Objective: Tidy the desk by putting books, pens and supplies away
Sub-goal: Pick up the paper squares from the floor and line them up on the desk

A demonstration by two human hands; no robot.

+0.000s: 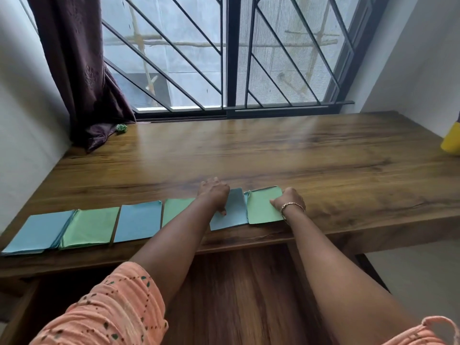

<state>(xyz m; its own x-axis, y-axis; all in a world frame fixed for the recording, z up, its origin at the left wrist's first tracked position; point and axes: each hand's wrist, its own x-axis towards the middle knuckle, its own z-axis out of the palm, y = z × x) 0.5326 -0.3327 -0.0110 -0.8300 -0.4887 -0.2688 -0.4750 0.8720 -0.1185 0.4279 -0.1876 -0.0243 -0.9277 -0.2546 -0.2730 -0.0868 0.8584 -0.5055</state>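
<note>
Along the near edge of the surface (273,150), six paper stacks (89,227) in a row, blue and green by turns, likely sorted for gathering. On the fifth, the blue stack (232,215): left hand (214,192), fingers curled over its far edge, thumb pressing down. On the end green stack (261,207): right hand (290,199), pinching the right edge, thumb on top, probably to square or lift both. Farther off, a yellow object (451,140) at right, then curtain (82,70) and barred window (224,58).

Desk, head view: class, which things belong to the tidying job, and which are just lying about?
Job: row of paper stacks; left hand holding blue stack; right hand holding green stack; desk.
Lying about: curtain, green tassel, yellow object.
</note>
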